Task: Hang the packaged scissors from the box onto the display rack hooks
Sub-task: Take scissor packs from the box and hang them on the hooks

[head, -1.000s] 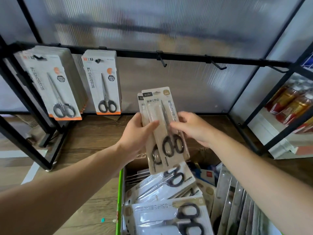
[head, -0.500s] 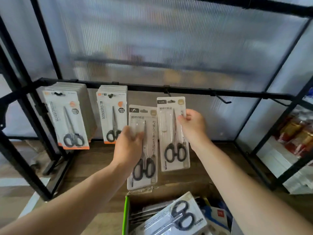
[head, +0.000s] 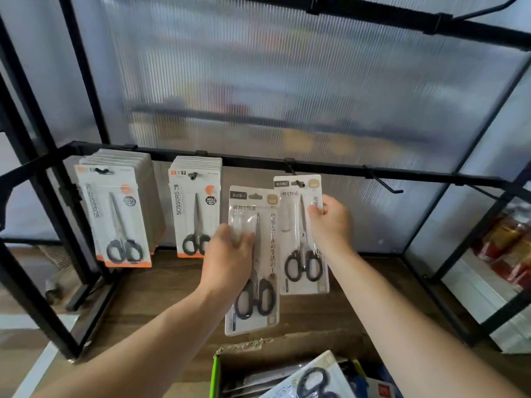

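Currently: two scissor packs held up at the rack.
I see the right grip (head: 330, 225) pinching one pack (head: 296, 239) by its edge, its hang hole at the tip of a hook (head: 290, 168) on the rail (head: 339, 171). The left grip (head: 230, 254) is clamped on a second pack (head: 267, 239), lower and just beside the first. The box (head: 214, 377) sits below them, holding more packs.

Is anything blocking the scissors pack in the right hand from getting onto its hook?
Nothing visible does. The right hand holds the scissors pack at the third hook, whose tip appears to poke through the hang hole. The second pack, in the left hand, sits lower, clear of the hook.
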Tool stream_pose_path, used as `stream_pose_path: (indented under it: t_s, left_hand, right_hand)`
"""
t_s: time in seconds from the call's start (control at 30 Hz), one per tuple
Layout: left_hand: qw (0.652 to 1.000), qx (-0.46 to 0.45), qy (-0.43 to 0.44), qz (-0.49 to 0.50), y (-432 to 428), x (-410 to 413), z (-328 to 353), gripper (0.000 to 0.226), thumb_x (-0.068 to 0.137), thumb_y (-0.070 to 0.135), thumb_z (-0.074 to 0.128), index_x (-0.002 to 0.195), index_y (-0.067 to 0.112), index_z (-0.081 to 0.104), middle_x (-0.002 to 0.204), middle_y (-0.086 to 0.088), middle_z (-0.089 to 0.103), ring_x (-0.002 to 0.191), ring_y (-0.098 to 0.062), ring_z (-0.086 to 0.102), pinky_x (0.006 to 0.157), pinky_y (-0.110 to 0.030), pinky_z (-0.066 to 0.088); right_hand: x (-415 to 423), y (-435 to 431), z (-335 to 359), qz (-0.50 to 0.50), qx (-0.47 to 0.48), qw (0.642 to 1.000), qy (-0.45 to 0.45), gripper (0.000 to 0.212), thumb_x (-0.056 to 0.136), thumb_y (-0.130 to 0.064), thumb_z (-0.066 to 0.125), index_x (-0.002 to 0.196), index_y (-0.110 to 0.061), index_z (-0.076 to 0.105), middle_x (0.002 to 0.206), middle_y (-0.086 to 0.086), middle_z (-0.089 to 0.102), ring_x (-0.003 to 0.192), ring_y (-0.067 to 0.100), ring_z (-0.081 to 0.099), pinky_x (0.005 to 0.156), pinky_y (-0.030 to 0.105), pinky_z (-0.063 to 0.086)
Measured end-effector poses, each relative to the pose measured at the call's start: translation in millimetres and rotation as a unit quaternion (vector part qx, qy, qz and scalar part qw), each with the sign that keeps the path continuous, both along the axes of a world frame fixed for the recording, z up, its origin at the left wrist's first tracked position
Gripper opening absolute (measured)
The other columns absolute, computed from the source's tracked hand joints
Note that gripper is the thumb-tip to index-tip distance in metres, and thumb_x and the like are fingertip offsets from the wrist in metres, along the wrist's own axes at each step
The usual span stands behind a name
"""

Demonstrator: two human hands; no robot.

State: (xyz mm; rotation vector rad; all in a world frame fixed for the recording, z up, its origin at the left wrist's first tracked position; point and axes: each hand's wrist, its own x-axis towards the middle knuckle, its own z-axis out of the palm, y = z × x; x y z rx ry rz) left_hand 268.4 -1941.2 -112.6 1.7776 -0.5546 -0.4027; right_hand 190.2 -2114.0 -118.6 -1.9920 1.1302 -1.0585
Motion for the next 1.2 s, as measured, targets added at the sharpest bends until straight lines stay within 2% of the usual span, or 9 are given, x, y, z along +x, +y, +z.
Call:
stream_pose_path:
  t_s: [0.07,0.23,0.5,0.6,0.7,0.8,0.9,1.0,1.2]
  left_hand:
    - [1.0,0.0,-0.003,-0.007,-4,1,1,0.029,0.1,0.027,0.053,0.079,0.012,0.042,0.068,-0.002,0.044,0.055,-0.012,0.041,0.037,-0.01,0.033]
    - [1.0,0.001,-0.019,-0.013,-13,2,5,0.029,0.1,0.028,0.053,0.078,0.012,0.041,0.068,-0.001,0.044,0.057,-0.011,0.04,0.041,-0.013,0.034]
    - [1.0,-0.004,-0.019,-0.016,-19,3,8,0.033,0.1,0.03,0.053,0.075,0.014,0.038,0.067,0.002,0.041,0.058,-0.011,0.039,0.05,-0.023,0.032]
    - [0.999,-0.011,-0.023,-0.023,-22,-1,10,0.034,0.1,0.028,0.054,0.073,0.015,0.037,0.066,0.003,0.041,0.055,-0.009,0.038,0.044,-0.014,0.034]
    - [0.999,-0.018,-0.025,-0.036,-28,-9,10,0.034,0.1,0.027,0.055,0.072,0.015,0.037,0.065,0.004,0.042,0.054,-0.007,0.038,0.043,-0.01,0.034]
    - [0.998,-0.026,-0.021,-0.053,-32,-15,10,0.033,0.1,0.029,0.054,0.074,0.015,0.039,0.066,0.004,0.043,0.054,-0.005,0.039,0.044,-0.009,0.035]
    - [0.997,-0.035,-0.02,-0.059,-37,-21,13,0.031,0.1,0.027,0.054,0.074,0.017,0.041,0.067,0.006,0.046,0.051,-0.002,0.049,0.044,-0.007,0.036]
    - [0.997,-0.038,-0.007,-0.066,-46,-26,14,0.028,0.1,0.025,0.054,0.076,0.017,0.043,0.069,0.006,0.05,0.052,0.004,0.053,0.044,-0.005,0.036]
    - [0.997,-0.015,0.002,-0.07,-65,-28,8,0.021,0.1,0.026,0.053,0.086,0.011,0.049,0.075,0.003,0.052,0.06,-0.004,0.047,0.043,-0.005,0.036]
  right_hand:
    - [8,-7,1,-0.008,-0.01,1.0,-0.003,0.015,0.097,-0.012,0.052,0.092,-0.012,0.066,0.081,-0.004,0.065,0.072,0.012,0.057,0.054,0.02,0.037]
    - [31,-26,8,-0.044,-0.012,0.998,0.052,0.031,0.097,-0.024,0.053,0.07,-0.01,0.059,0.065,0.002,0.058,0.056,0.015,0.047,0.045,0.025,0.033]
    - [43,-49,11,-0.042,-0.032,0.984,0.168,0.037,0.1,-0.033,0.048,0.075,-0.007,0.056,0.089,0.016,0.063,0.074,0.032,0.057,0.06,0.031,0.036]
    - [34,-46,13,-0.048,0.002,0.983,0.177,0.044,0.101,-0.043,0.042,0.094,-0.003,0.059,0.1,0.015,0.061,0.083,0.031,0.056,0.063,0.03,0.035]
    - [22,-33,17,-0.017,0.001,0.992,0.122,0.04,0.103,-0.044,0.038,0.102,-0.011,0.061,0.098,0.004,0.063,0.086,0.023,0.056,0.065,0.03,0.038]
    - [2,-10,26,0.065,0.034,0.997,-0.016,0.032,0.104,-0.037,0.04,0.084,-0.02,0.059,0.076,-0.006,0.061,0.07,0.009,0.058,0.06,0.025,0.045]
    - [-15,2,28,0.141,0.092,0.981,-0.097,0.026,0.103,-0.036,0.043,0.102,-0.021,0.064,0.087,-0.004,0.071,0.072,0.011,0.067,0.067,0.035,0.058]
    - [-29,-3,22,0.196,0.073,0.975,-0.073,0.028,0.098,-0.037,0.054,0.125,-0.029,0.058,0.101,-0.006,0.072,0.088,0.012,0.07,0.077,0.039,0.059]
    - [-34,-15,20,0.19,0.03,0.981,-0.021,0.046,0.092,-0.022,0.066,0.135,-0.029,0.054,0.09,-0.003,0.07,0.088,0.01,0.067,0.082,0.027,0.053]
